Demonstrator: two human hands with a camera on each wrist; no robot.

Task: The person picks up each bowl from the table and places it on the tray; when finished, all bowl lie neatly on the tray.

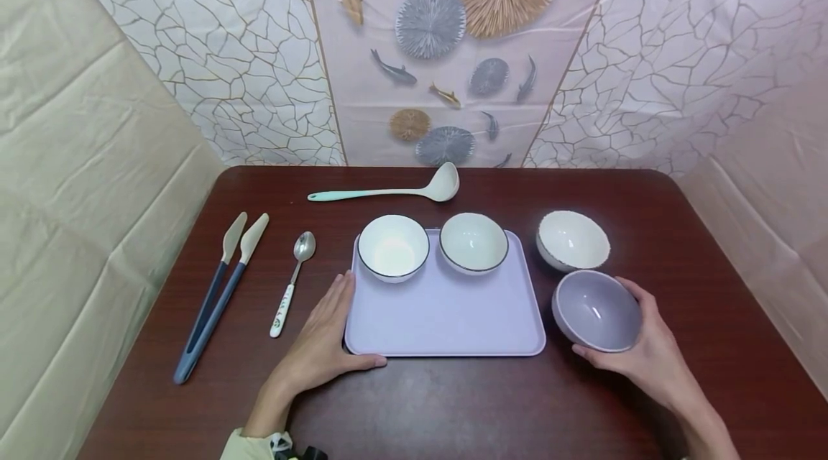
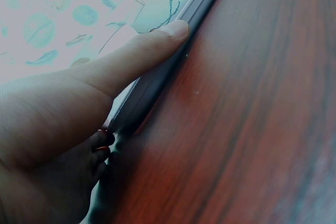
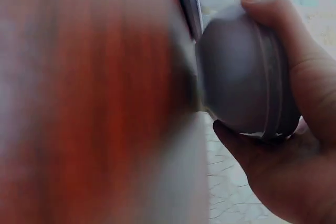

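Observation:
My right hand (image 1: 653, 352) grips a purple-grey bowl (image 1: 595, 313) by its right side, thumb at the near side and fingers round the far side. In the right wrist view the bowl (image 3: 236, 72) shows its smooth outer wall, close over the table. A lilac tray (image 1: 446, 316) lies flat in the middle. My left hand (image 1: 323, 345) rests at its near left corner, fingers straight along the left edge and thumb along the front edge. The left wrist view shows the thumb (image 2: 142, 51) against the tray's rim. Two white dark-rimmed bowls, one left (image 1: 393, 248) and one right (image 1: 474, 243), stand on the tray's far part.
A white bowl (image 1: 572, 241) with a rough rim stands just behind the purple-grey one. Behind the tray lies a ladle (image 1: 388, 192) with a mint handle. Left of the tray are a spoon (image 1: 292, 284) and blue-handled tongs (image 1: 220, 298). Fabric walls enclose the dark table (image 1: 466, 410).

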